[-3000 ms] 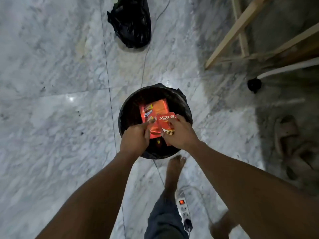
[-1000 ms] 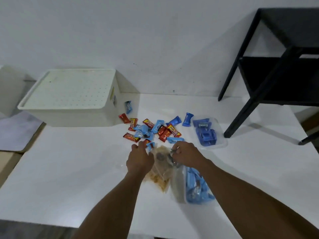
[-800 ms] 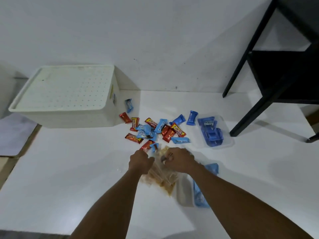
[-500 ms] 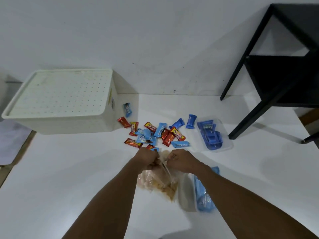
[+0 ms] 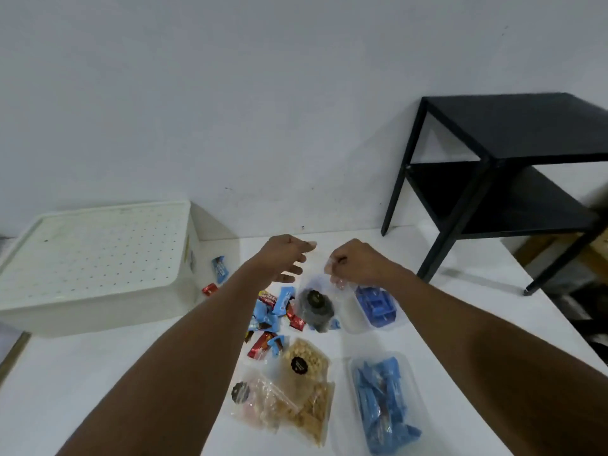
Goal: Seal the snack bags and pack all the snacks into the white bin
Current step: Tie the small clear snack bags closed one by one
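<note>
Snack bag, likely light, limp and slippery, best held along its top seal where the right hand pinches it; left hand open, empty.

Plain home room — black side table, white wall

The right hand pinches the top of a clear bag of dark snacks, held above the white table. The left hand hovers beside it with loose fingers. The lidded white bin sits at the left.
</note>
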Motion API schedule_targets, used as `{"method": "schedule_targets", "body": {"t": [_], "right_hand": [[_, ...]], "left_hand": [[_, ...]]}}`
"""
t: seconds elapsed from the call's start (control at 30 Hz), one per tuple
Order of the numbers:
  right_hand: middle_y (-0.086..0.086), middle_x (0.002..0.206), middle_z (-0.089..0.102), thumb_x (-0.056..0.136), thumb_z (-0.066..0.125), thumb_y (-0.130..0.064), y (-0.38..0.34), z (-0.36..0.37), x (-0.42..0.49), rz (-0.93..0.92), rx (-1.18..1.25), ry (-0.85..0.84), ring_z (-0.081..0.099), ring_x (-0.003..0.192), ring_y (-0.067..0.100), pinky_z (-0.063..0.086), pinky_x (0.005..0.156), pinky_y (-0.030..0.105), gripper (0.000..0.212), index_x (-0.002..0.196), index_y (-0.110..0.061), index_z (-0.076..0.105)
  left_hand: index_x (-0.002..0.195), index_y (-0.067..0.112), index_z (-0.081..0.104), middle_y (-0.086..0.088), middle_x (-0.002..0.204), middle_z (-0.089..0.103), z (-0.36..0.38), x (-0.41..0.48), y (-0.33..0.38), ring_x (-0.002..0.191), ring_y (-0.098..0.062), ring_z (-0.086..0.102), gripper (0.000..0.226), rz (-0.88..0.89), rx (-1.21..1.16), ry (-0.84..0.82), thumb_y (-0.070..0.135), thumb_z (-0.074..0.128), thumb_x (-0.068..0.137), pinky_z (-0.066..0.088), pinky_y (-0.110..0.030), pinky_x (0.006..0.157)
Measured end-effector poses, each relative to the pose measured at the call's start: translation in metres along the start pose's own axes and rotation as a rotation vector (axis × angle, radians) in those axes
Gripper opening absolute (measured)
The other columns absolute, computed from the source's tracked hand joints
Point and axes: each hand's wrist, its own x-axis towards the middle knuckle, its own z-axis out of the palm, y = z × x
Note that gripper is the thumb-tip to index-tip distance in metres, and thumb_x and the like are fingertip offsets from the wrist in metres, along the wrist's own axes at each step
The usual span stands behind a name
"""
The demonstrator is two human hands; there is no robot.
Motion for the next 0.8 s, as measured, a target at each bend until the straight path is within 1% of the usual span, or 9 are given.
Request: {"method": "schedule_targets", "body": {"t": [0.07, 0.17, 0.23, 0.3, 0.43, 0.5, 0.57, 0.7, 0.8], "right_hand": [[0.011, 0.084, 0.078, 0.09, 0.068, -0.014, -0.019, -0.027, 0.004, -0.036, -0.05, -0.028, 0.076, 0.073, 0.02, 0.054, 0.057, 0.016, 0.012, 0.093, -0.005, 0.076], [0.006, 0.084, 0.079, 0.089, 0.068, -0.017, -0.044, -0.061, 0.009, -0.063, -0.117, -0.069, 0.076, 0.077, 0.017, 0.054, 0.065, 0.027, 0.009, 0.093, -0.011, 0.074], [0.005, 0.084, 0.079, 0.089, 0.071, -0.02, -0.06, -0.081, 0.011, -0.099, -0.106, -0.038, 0.077, 0.08, 0.017, 0.055, 0.07, 0.031, 0.012, 0.094, -0.009, 0.073], [0.004, 0.085, 0.079, 0.09, 0.07, -0.019, -0.076, -0.098, 0.012, -0.141, -0.073, -0.002, 0.077, 0.08, 0.016, 0.056, 0.073, 0.032, 0.014, 0.097, -0.007, 0.071], [0.004, 0.086, 0.079, 0.091, 0.067, -0.015, -0.1, -0.126, 0.013, -0.199, -0.045, 0.062, 0.077, 0.082, 0.018, 0.055, 0.076, 0.035, 0.011, 0.097, -0.007, 0.07], [0.004, 0.086, 0.079, 0.091, 0.068, -0.018, -0.111, -0.136, 0.012, -0.23, -0.032, 0.078, 0.077, 0.082, 0.018, 0.055, 0.075, 0.034, 0.013, 0.097, -0.006, 0.069], [0.004, 0.087, 0.079, 0.09, 0.07, -0.021, -0.12, -0.143, 0.011, -0.266, -0.017, 0.082, 0.077, 0.082, 0.018, 0.056, 0.075, 0.033, 0.016, 0.096, -0.007, 0.069], [0.005, 0.088, 0.079, 0.09, 0.07, -0.024, -0.131, -0.151, 0.007, -0.333, 0.073, 0.142, 0.077, 0.082, 0.018, 0.056, 0.073, 0.033, 0.018, 0.097, -0.007, 0.069], [0.007, 0.089, 0.079, 0.091, 0.07, -0.022, -0.131, -0.152, 0.004, -0.341, 0.2, 0.185, 0.077, 0.084, 0.02, 0.055, 0.072, 0.032, 0.025, 0.102, 0.0, 0.067]], "left_hand": [[0.102, 0.019, 0.068, -0.002, 0.099, 0.068, -0.01, -0.003, 0.017, 0.085, -0.021, 0.062, 0.029, 0.102, 0.05, -0.022, 0.039, 0.078, 0.083, 0.051, -0.035, 0.075], [0.087, 0.013, 0.068, -0.007, 0.087, 0.063, -0.022, -0.004, 0.043, 0.08, -0.019, 0.056, 0.023, 0.261, 0.131, 0.088, 0.033, 0.079, 0.084, 0.05, -0.033, 0.069], [0.085, 0.01, 0.068, -0.01, 0.087, 0.067, -0.028, -0.005, 0.061, 0.081, -0.018, 0.061, 0.024, 0.326, 0.14, 0.143, 0.033, 0.076, 0.087, 0.052, -0.033, 0.07], [0.09, 0.007, 0.068, -0.006, 0.091, 0.073, -0.034, -0.008, 0.079, 0.081, -0.017, 0.065, 0.023, 0.365, 0.126, 0.167, 0.031, 0.071, 0.092, 0.053, -0.031, 0.071], [0.096, 0.004, 0.069, -0.002, 0.089, 0.075, -0.045, -0.015, 0.113, 0.077, -0.015, 0.067, 0.028, 0.441, 0.134, 0.206, 0.032, 0.069, 0.093, 0.054, -0.029, 0.07], [0.094, 0.006, 0.071, 0.0, 0.086, 0.075, -0.052, -0.02, 0.127, 0.075, -0.01, 0.068, 0.028, 0.469, 0.156, 0.196, 0.033, 0.074, 0.089, 0.053, -0.026, 0.068], [0.089, 0.009, 0.071, 0.002, 0.081, 0.073, -0.058, -0.023, 0.139, 0.072, -0.007, 0.068, 0.022, 0.501, 0.169, 0.186, 0.03, 0.077, 0.086, 0.051, -0.026, 0.067], [0.09, 0.007, 0.069, -0.006, 0.082, 0.071, -0.061, -0.028, 0.153, 0.073, -0.01, 0.066, 0.02, 0.592, 0.181, 0.237, 0.027, 0.071, 0.091, 0.05, -0.028, 0.069], [0.09, 0.011, 0.068, -0.007, 0.084, 0.074, -0.065, -0.027, 0.156, 0.081, -0.017, 0.067, 0.018, 0.605, 0.178, 0.267, 0.028, 0.068, 0.094, 0.052, -0.033, 0.076]]}}
